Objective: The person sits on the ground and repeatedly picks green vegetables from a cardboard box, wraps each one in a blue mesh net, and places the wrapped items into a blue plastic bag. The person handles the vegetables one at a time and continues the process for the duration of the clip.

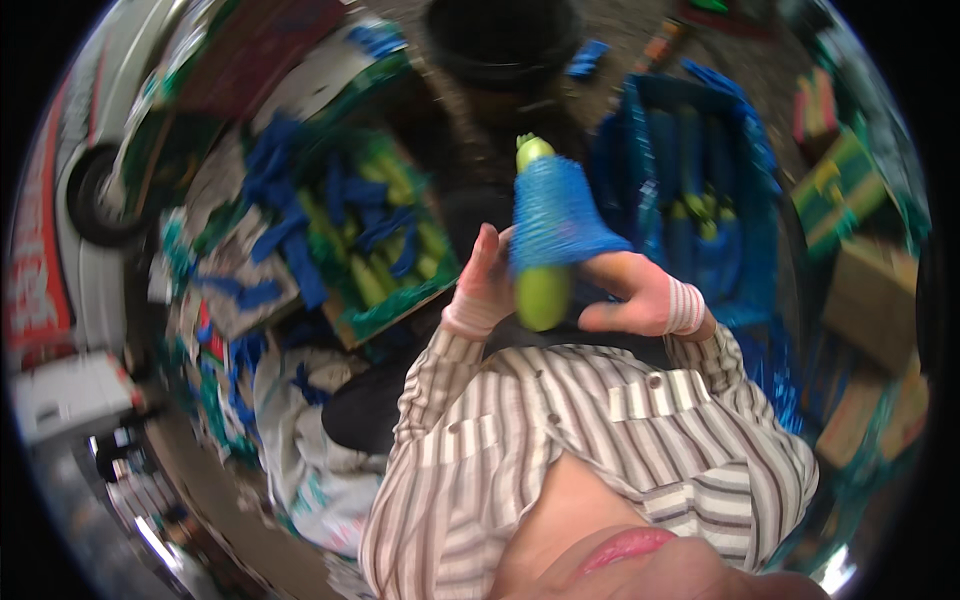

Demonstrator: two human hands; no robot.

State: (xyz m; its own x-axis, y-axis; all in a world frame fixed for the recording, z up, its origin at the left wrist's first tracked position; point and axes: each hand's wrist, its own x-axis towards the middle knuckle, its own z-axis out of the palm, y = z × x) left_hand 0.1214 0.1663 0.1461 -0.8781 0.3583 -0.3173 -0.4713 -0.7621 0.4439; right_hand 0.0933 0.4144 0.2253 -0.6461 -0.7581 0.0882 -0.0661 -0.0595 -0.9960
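A light green, elongated gourd-like vegetable (543, 298) stands before my chest, with a blue foam mesh sleeve (553, 206) around its middle and both ends bare. My right hand (637, 292) has its fingers at the sleeve's stretched lower right edge, the thumb apart. My left hand (484, 281) is upright at the vegetable's left side, thumb raised; its fingers are partly hidden behind the sleeve. To the left, an open carton (390, 319) lined with green film holds bare green vegetables and loose blue sleeves. On the right, a blue-lined crate (761, 281) holds sleeved vegetables.
Blue mesh sleeves (277, 172) lie heaped beside the left carton. A black tub (504, 45) stands beyond my hands. Cardboard boxes (874, 300) are stacked at the far right. White sacks (300, 442) lie at the lower left, and a vehicle wheel (101, 196) shows farther out.
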